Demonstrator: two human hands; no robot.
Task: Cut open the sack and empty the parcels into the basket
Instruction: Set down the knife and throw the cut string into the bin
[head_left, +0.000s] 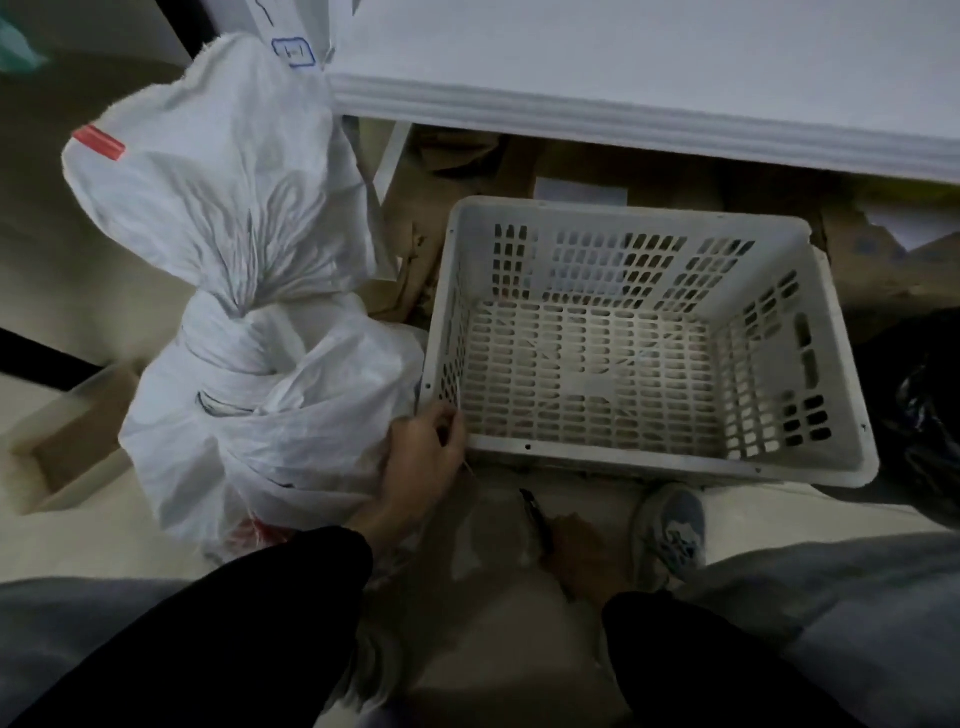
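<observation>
A tall white woven sack (234, 291) stands on the floor at the left, tied shut at a cinched neck about halfway up, with a red stripe near its top. To its right sits a white perforated plastic basket (810, 452), and nothing lies inside it. My left hand (421, 462) rests against the sack's lower right side, next to the basket's near-left corner, fingers curled onto the fabric. My right hand (582, 556) is low in the shadow in front of the basket, closed around a thin dark tool (535, 519) whose tip points up and away; its blade is too dark to make out.
A white table edge (623, 124) overhangs the far side, with brown cardboard (467, 166) beneath it. An open cardboard box (67, 441) lies at the left. A dark plastic bag (924, 405) sits right of the basket. My shoe (670, 530) is just before the basket's rim.
</observation>
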